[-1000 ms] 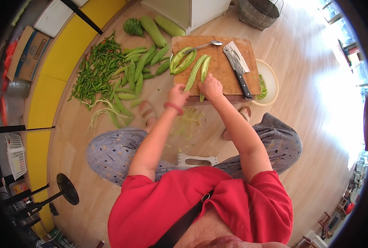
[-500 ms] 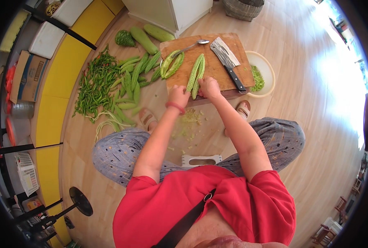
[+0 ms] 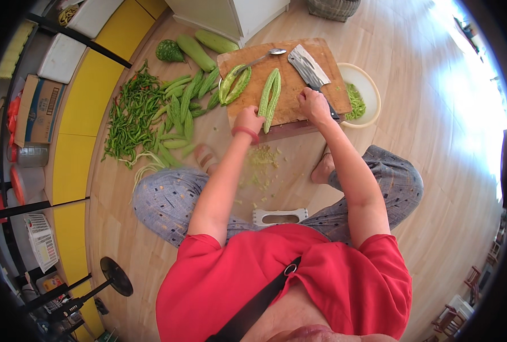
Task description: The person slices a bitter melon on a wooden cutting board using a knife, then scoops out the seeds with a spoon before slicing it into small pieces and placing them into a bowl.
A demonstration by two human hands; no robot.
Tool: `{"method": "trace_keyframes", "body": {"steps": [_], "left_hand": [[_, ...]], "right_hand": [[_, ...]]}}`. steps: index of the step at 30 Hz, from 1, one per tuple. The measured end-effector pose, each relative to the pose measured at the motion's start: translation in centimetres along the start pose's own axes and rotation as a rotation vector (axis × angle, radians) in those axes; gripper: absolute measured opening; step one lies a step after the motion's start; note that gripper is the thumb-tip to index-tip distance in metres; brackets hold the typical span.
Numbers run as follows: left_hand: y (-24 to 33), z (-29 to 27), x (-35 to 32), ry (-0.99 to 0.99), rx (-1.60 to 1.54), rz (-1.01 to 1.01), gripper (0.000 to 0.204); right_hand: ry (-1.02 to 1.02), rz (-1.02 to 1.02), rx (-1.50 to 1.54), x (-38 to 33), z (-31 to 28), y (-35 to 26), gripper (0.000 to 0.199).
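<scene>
- My left hand (image 3: pixel 249 119) rests at the near end of the halved bitter gourd (image 3: pixel 269 98) lying in the middle of the wooden cutting board (image 3: pixel 290 91); my fingers pinch its tip, holding it down.
- My right hand (image 3: pixel 313 105) is closed around the handle of the cleaver (image 3: pixel 311 69), whose broad grey blade lies flat on the board, pointing away from me.
- Done so far, as I judge it: this gourd is split lengthwise, its two halves lying side by side, and another split gourd (image 3: pixel 235 83) waits at the board's left side, curved and open like a pod.
- A metal spoon (image 3: pixel 267 55) lies at the far edge of the board.
- The cream bowl (image 3: pixel 367 85) just right of the board holds only a small heap of green slices, so I reckon the cutting has barely begun.
- Pale green scraps (image 3: pixel 262 162) are scattered on the floor between my knees, just below the board.
- Left to do: a loose pile of whole small gourds (image 3: pixel 185 108), ridged and warty, lies on the wooden floor left of the board; beyond it a big spread of thin green chillies (image 3: pixel 131 114).
- Farther off sit two smooth long cucumbers (image 3: pixel 199 48) and a knobbly dark green fruit (image 3: pixel 169 51).
- The board is warm brown wood, smooth and worn; the floor is pale plank.
</scene>
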State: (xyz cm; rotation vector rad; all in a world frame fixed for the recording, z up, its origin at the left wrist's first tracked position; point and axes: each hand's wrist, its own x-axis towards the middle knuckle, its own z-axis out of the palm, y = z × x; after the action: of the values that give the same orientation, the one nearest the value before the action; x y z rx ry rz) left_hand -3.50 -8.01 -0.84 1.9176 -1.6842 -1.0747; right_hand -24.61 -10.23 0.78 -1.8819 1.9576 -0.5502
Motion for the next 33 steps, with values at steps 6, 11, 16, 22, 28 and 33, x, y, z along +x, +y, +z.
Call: {"method": "trace_keyframes", "body": {"steps": [6,11,16,22,28,33], "left_hand": [[-1.6,-1.7,0.9,-0.151,-0.614,0.077,0.032],[0.0,-5.2,-0.2,-0.247,-0.419,0.295,0.032],[-0.1,-7.0,1.3,-0.164,-0.033,0.601,0.027],[1.4,-7.1,1.9,0.121,0.331,0.793,0.026],[2.7,-2.7,2.4,0.58,0.124,0.668,0.032],[-0.6,1.1,4.1,0.116,-0.269,0.166,0.035]], "right_hand": [[0.232,-0.053,0.214,-0.7,-2.1,-2.0,0.02],[0.341,-0.369,0.256,-0.5,-4.7,-2.2,0.028],[-0.513,0.19,1.511,-2.2,-5.7,-2.5,0.037],[-0.634,0.097,0.816,-4.2,-2.5,-3.7,0.036],[-0.196,0.268,1.053,-5.7,6.1,-3.9,0.023],[0.078,0.339,0.951,-4.3,9.0,-4.0,0.032]]}}
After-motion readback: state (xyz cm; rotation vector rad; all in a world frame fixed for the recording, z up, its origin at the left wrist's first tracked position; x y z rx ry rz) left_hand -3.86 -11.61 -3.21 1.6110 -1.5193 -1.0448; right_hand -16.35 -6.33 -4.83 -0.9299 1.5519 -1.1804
